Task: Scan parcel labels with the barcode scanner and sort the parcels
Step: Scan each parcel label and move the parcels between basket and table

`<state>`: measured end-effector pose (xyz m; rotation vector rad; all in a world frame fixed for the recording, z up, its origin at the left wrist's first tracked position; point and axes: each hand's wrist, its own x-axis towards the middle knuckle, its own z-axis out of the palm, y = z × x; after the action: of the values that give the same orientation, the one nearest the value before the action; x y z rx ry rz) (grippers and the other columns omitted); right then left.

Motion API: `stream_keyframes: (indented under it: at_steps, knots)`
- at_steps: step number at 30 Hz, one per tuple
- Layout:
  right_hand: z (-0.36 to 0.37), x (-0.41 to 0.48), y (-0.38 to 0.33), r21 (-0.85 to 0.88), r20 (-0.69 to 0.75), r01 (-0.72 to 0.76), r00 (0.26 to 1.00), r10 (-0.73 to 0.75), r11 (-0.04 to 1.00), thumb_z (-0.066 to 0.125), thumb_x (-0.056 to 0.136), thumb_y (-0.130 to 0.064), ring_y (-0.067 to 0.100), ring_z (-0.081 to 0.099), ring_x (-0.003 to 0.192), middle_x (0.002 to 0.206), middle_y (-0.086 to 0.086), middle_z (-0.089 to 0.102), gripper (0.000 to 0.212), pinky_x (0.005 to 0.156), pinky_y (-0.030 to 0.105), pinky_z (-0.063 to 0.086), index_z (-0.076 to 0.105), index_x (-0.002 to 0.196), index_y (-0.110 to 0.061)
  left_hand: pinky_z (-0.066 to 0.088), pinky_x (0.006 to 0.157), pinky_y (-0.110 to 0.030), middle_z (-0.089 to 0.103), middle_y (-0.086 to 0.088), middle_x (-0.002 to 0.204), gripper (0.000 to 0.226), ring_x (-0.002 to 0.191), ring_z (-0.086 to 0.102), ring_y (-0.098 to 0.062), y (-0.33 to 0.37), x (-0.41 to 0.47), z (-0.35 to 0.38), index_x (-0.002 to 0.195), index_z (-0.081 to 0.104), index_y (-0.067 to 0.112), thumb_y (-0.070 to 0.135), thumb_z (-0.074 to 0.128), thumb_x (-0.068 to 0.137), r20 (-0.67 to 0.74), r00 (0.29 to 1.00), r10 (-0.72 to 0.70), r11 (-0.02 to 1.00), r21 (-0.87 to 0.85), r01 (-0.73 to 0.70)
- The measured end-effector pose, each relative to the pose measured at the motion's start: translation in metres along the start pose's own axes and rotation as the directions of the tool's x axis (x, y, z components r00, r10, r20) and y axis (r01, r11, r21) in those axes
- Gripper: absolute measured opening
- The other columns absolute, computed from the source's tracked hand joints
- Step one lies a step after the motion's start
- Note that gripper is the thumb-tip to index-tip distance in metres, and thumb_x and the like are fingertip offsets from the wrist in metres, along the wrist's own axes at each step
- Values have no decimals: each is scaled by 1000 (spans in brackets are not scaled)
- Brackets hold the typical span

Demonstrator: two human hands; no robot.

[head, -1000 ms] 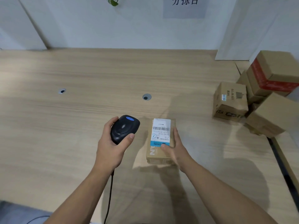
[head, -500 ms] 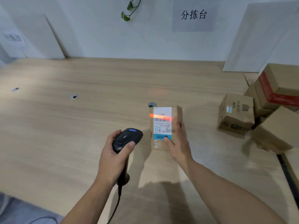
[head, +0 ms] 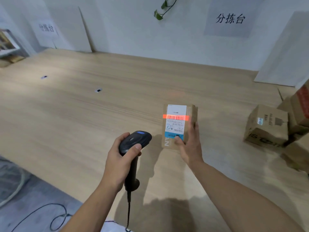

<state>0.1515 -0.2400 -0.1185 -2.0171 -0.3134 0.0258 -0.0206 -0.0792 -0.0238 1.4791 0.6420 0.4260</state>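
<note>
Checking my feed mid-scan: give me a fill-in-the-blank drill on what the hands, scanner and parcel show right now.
The left hand grips the barcode scanner, whose red line crosses the ___ on the label. The right hand holds the parcel, thumb on the label's ___ strip. More boxes stand to the parcel's ___.
Missing: barcode; blue; right.

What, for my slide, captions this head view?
Left hand aims black barcode scanner; red beam crosses white label on brown cardboard parcel held by right hand.
</note>
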Motion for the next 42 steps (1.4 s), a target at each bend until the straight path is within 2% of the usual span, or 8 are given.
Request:
stream_keyframes:
  at_steps: [11, 15, 19, 23, 35, 37, 40, 42]
  knots:
    - [98, -36, -75, -73, 99, 32, 995, -24, 997, 62, 96, -17, 15, 8, 155, 169, -5, 0, 91, 120, 40, 29, 2, 158, -44, 53, 98, -45, 72, 14, 111, 68, 102, 71, -22, -1, 1, -135, 122, 58, 40, 54, 76, 58, -78, 993, 89, 994, 70, -84]
    - [159, -57, -124, -40, 139, 75, 988, -69, 996, 62, 93, -13, 17, 10, 154, 168, -4, 4, 92, 119, 35, 28, 4, 159, -41, 48, 87, -19, 63, 26, 112, 73, 100, 61, 12, 3, -5, -210, 132, 49, 37, 49, 76, 65, -151, 965, 216, 961, 206, -184]
    - [233, -84, -178, -2, 204, 148, 968, -144, 989, 63, 88, -18, 26, 25, 151, 165, 5, 16, 94, 114, 47, 38, 6, 158, -42, 41, 81, -3, 55, 42, 113, 79, 103, 55, 20, 9, -17, -299, 135, 42, 40, 60, 74, 65, -211, 921, 329, 906, 344, -245]
    - [306, -115, -232, 63, 368, 212, 903, -220, 975, 65, 94, -14, 14, 10, 154, 168, -2, 8, 90, 123, 29, 17, 9, 160, -39, 39, 76, 3, 53, 40, 112, 72, 97, 54, 25, 24, -32, -391, 133, 40, 45, 48, 74, 70, -297, 877, 378, 876, 422, -235]
    - [509, -159, -383, 205, 645, 375, 642, -413, 904, 65, 96, -17, 14, 8, 154, 169, -2, 6, 89, 106, 18, 16, 8, 159, -40, 41, 85, 0, 56, 7, 132, 88, 105, 54, 22, 44, -44, -577, 147, 41, 21, 46, 82, 73, -674, 567, 473, 864, 479, -151]
    - [542, -154, -404, 248, 655, 384, 610, -446, 889, 64, 96, -16, 14, 7, 154, 169, -2, 7, 90, 107, 18, 14, 6, 159, -42, 44, 90, -6, 56, 6, 134, 86, 110, 57, 12, 44, -37, -601, 146, 42, 23, 46, 83, 74, -706, 517, 484, 859, 495, -129]
    - [592, -142, -432, 296, 666, 383, 574, -477, 875, 65, 95, -16, 14, 9, 154, 169, -3, 10, 91, 108, 20, 14, 4, 159, -42, 54, 94, -36, 58, 3, 135, 85, 115, 62, -19, 47, -16, -637, 144, 42, 29, 47, 84, 72, -745, 455, 487, 859, 503, -96]
    - [626, -133, -450, 323, 679, 388, 540, -497, 863, 65, 95, -16, 14, 12, 153, 168, -4, 11, 90, 108, 20, 16, 6, 159, -40, 54, 94, -30, 58, 3, 133, 83, 112, 63, -14, 53, 3, -658, 143, 43, 28, 45, 80, 71, -774, 405, 488, 862, 500, -84]
